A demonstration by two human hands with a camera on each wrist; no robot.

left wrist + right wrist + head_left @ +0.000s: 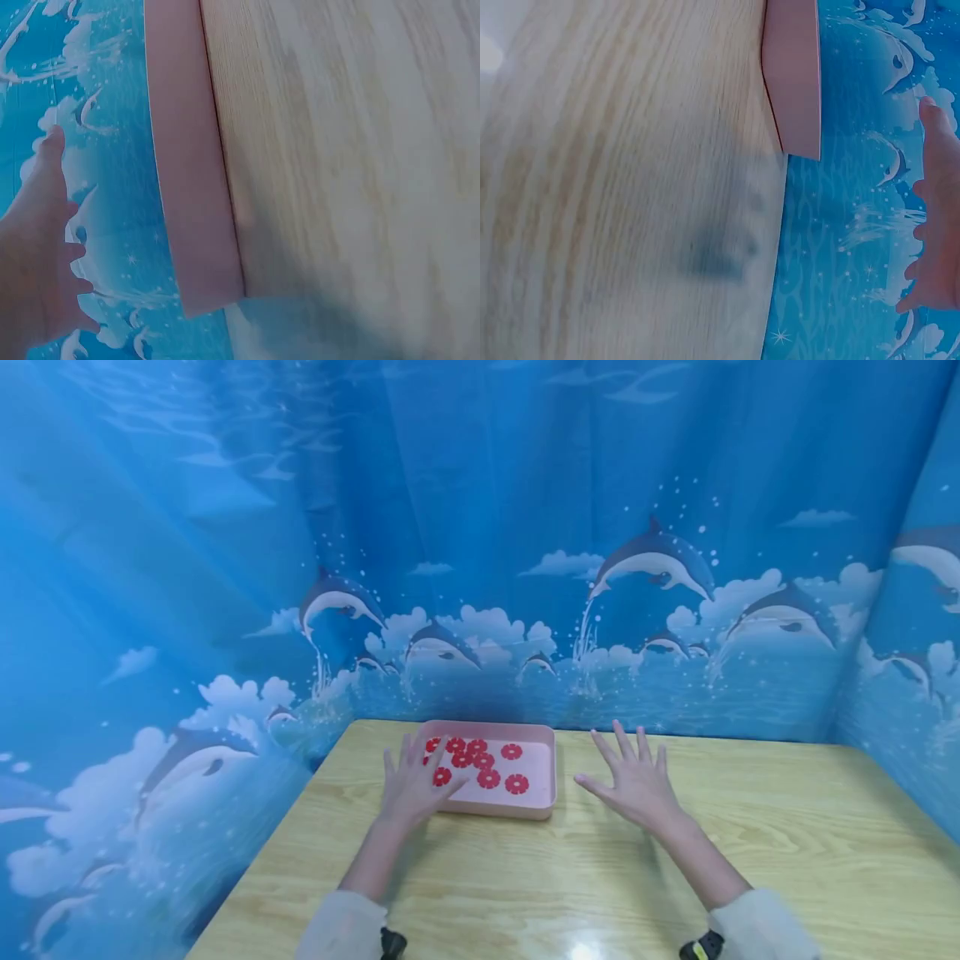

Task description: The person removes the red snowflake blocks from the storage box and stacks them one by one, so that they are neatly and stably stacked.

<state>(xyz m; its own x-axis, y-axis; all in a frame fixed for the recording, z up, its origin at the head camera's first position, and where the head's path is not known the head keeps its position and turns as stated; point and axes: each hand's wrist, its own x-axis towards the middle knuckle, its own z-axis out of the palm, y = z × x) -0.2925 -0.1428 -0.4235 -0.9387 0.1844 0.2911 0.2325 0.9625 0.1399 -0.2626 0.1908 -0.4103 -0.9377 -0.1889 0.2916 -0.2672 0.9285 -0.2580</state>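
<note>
While printed dolphins (647, 557) leap across blue curtains (480, 485), left hand (411, 787) and right hand (637, 785) spread wide, empty, over a wood-grain worktop (555, 877). A pink tray (495, 809) holds red discs (477, 753)

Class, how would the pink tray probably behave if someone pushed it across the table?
The pink tray looks fairly stiff, its walls standing straight. Being broad and low, it would probably slide rather than tip. The red discs lie scattered inside, so they might shift.
</note>
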